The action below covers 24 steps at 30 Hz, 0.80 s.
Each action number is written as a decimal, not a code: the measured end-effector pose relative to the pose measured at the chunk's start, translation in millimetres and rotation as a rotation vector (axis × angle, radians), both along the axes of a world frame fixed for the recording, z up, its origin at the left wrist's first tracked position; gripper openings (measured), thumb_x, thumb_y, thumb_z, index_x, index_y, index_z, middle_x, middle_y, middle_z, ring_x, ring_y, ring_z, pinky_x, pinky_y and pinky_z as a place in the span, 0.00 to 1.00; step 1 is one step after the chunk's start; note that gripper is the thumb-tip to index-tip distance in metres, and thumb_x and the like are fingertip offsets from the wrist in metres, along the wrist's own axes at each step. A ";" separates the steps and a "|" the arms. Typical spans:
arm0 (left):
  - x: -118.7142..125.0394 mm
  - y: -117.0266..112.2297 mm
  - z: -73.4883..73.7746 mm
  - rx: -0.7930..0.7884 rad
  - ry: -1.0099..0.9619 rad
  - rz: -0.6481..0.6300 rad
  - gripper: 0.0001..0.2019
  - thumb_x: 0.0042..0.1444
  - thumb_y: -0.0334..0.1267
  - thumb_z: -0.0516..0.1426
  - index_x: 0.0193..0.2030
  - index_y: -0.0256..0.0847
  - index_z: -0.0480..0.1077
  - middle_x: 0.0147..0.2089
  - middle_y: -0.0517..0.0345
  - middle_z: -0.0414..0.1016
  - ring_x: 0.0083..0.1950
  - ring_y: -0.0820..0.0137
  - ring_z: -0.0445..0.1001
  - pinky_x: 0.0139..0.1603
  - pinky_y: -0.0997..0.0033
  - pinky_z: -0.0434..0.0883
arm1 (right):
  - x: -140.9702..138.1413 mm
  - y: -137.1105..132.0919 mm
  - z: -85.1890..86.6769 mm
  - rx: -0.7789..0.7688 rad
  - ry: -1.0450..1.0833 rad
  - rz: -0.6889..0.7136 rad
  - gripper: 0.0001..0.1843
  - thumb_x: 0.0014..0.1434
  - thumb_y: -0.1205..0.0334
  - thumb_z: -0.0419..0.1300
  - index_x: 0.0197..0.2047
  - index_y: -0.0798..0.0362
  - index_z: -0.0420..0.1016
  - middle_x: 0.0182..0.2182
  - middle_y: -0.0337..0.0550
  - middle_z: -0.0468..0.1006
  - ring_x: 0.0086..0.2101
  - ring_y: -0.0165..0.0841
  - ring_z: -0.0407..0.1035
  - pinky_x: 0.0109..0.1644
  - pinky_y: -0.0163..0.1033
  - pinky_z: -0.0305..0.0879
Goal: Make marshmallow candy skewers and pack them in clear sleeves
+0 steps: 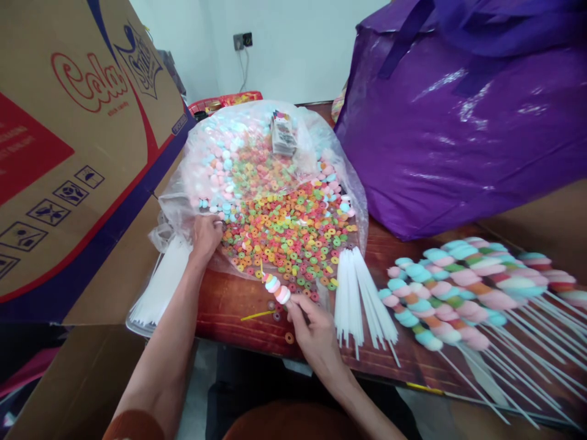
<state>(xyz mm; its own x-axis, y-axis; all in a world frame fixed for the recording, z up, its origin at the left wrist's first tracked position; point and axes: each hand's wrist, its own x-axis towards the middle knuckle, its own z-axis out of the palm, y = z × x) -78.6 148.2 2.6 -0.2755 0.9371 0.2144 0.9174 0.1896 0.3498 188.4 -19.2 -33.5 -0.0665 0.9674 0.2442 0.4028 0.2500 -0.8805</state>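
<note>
The bare right hand (317, 333) hides the lower end of the short pastel marshmallow skewer (277, 290); what the bare left hand (208, 237) touches is unclear; the top and right edges crop the glossy purple plastic bag (440, 146)

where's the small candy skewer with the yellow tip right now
In the head view, the candy skewer sits in the right hand, just below centre, at the near edge of the ring candies and left of the fanned white sticks.
</note>
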 end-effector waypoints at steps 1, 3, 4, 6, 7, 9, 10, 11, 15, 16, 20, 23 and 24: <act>-0.8 1.5 -0.4 0.009 -0.007 0.007 0.17 0.57 0.33 0.52 0.45 0.38 0.81 0.42 0.45 0.80 0.49 0.57 0.74 0.54 0.62 0.68 | 0.1 0.1 0.2 0.002 0.003 0.000 0.13 0.68 0.59 0.53 0.33 0.51 0.72 0.21 0.35 0.70 0.23 0.30 0.66 0.29 0.33 0.61; -2.4 4.0 -0.6 0.028 -0.023 0.027 0.16 0.56 0.34 0.53 0.45 0.37 0.81 0.41 0.45 0.80 0.49 0.57 0.75 0.54 0.61 0.68 | 0.2 0.2 0.8 0.005 0.004 0.002 0.13 0.68 0.59 0.53 0.32 0.51 0.72 0.21 0.35 0.70 0.23 0.30 0.66 0.29 0.34 0.61; -3.3 5.1 -0.3 0.034 -0.035 0.037 0.16 0.56 0.35 0.53 0.45 0.37 0.81 0.40 0.46 0.81 0.48 0.57 0.75 0.53 0.62 0.69 | 0.3 0.3 1.0 0.006 0.002 0.006 0.13 0.68 0.59 0.53 0.33 0.51 0.72 0.21 0.35 0.70 0.23 0.30 0.66 0.29 0.34 0.61; -5.9 7.4 1.3 0.042 -0.059 0.053 0.15 0.56 0.36 0.54 0.44 0.36 0.80 0.39 0.47 0.81 0.46 0.58 0.77 0.49 0.64 0.70 | 0.4 0.2 1.1 0.006 0.002 0.009 0.12 0.68 0.59 0.53 0.33 0.50 0.73 0.22 0.35 0.71 0.23 0.30 0.66 0.28 0.34 0.61; -7.4 8.7 2.5 0.044 -0.070 0.060 0.14 0.56 0.37 0.55 0.43 0.36 0.80 0.39 0.48 0.82 0.44 0.59 0.77 0.47 0.65 0.70 | 0.3 0.2 0.9 0.005 0.003 0.010 0.12 0.68 0.59 0.53 0.34 0.50 0.73 0.22 0.36 0.71 0.24 0.30 0.67 0.28 0.34 0.61; -10.6 11.2 4.9 0.048 -0.079 0.070 0.13 0.55 0.37 0.56 0.41 0.35 0.79 0.38 0.48 0.82 0.43 0.59 0.78 0.45 0.66 0.70 | 0.2 0.0 0.2 -0.002 0.010 0.011 0.12 0.68 0.59 0.53 0.34 0.50 0.73 0.23 0.36 0.72 0.24 0.31 0.67 0.28 0.34 0.61; -12.0 12.2 5.8 0.052 -0.077 0.072 0.12 0.55 0.37 0.56 0.40 0.35 0.79 0.38 0.47 0.82 0.43 0.59 0.78 0.45 0.66 0.70 | 0.1 -0.1 -0.3 -0.007 0.014 0.011 0.12 0.68 0.59 0.53 0.34 0.51 0.73 0.23 0.36 0.72 0.24 0.31 0.67 0.29 0.34 0.61; -13.2 12.9 6.4 0.057 -0.072 0.071 0.11 0.55 0.37 0.56 0.39 0.35 0.78 0.38 0.46 0.81 0.43 0.59 0.78 0.46 0.65 0.70 | 0.0 -0.2 -0.7 -0.011 0.018 0.012 0.12 0.68 0.59 0.53 0.34 0.51 0.73 0.23 0.36 0.72 0.24 0.31 0.67 0.29 0.34 0.61; -16.5 11.8 5.1 0.080 -0.045 0.044 0.13 0.57 0.35 0.53 0.45 0.36 0.75 0.43 0.44 0.80 0.46 0.59 0.76 0.49 0.64 0.69 | -0.4 -0.3 -0.8 -0.015 0.029 0.017 0.13 0.68 0.58 0.53 0.34 0.50 0.73 0.22 0.36 0.72 0.24 0.31 0.67 0.29 0.34 0.61; -17.3 11.0 4.1 0.083 -0.041 0.031 0.15 0.57 0.34 0.53 0.49 0.37 0.74 0.45 0.45 0.79 0.47 0.59 0.76 0.50 0.63 0.68 | -0.4 -0.2 -0.4 -0.020 0.028 0.021 0.13 0.68 0.58 0.53 0.34 0.50 0.73 0.23 0.36 0.72 0.25 0.31 0.68 0.29 0.34 0.61; -21.1 10.3 0.2 0.078 -0.040 -0.070 0.24 0.56 0.33 0.54 0.60 0.38 0.66 0.43 0.49 0.79 0.45 0.59 0.76 0.50 0.64 0.68 | -0.5 0.1 0.5 -0.038 0.024 0.032 0.14 0.69 0.58 0.52 0.33 0.51 0.73 0.24 0.38 0.73 0.26 0.31 0.69 0.29 0.34 0.62; -23.0 13.8 -0.9 0.094 -0.048 -0.056 0.21 0.57 0.34 0.54 0.58 0.38 0.68 0.42 0.50 0.79 0.45 0.59 0.76 0.50 0.64 0.68 | -0.7 0.2 0.1 -0.035 0.025 0.031 0.14 0.69 0.57 0.53 0.33 0.51 0.73 0.24 0.38 0.73 0.26 0.31 0.68 0.30 0.34 0.62; -23.2 15.5 -0.8 0.105 -0.052 -0.032 0.22 0.56 0.34 0.55 0.59 0.38 0.67 0.42 0.50 0.79 0.45 0.59 0.77 0.49 0.64 0.68 | -0.7 0.1 -0.1 -0.036 0.025 0.031 0.14 0.69 0.56 0.53 0.34 0.51 0.73 0.24 0.38 0.73 0.26 0.31 0.68 0.30 0.34 0.62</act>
